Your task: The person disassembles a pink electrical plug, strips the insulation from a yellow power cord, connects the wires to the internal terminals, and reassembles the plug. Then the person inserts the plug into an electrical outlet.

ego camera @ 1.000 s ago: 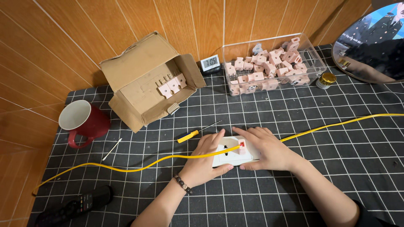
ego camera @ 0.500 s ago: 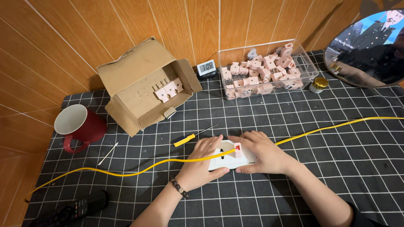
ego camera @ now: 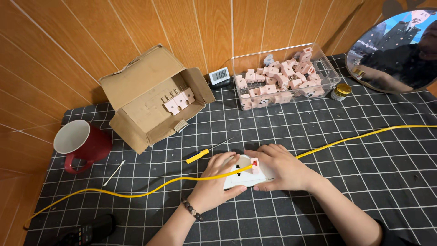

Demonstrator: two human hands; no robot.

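— While both hands are staying clamped on the white socket block (ego camera: pixel 241 178) near the mat's (ego camera: pixel 364 182) middle, what is changing?

— Little: the left hand (ego camera: pixel 214 187) is still gripping its near-left side, the right hand (ego camera: pixel 282 167) is still pressing down its right end. Work is apparently continuing in place.

— And the pink plug (ego camera: pixel 255 166)?

— It is sitting on the block, touching the right fingertips (ego camera: pixel 251 154), with the yellow cable (ego camera: pixel 136 193) crossing over it.

— Farther back?

— A yellow screwdriver (ego camera: pixel 200 155) is lying just beyond, untouched.

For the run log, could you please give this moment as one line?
left hand and right hand on white socket block | yellow cable crosses block | screwdriver beside
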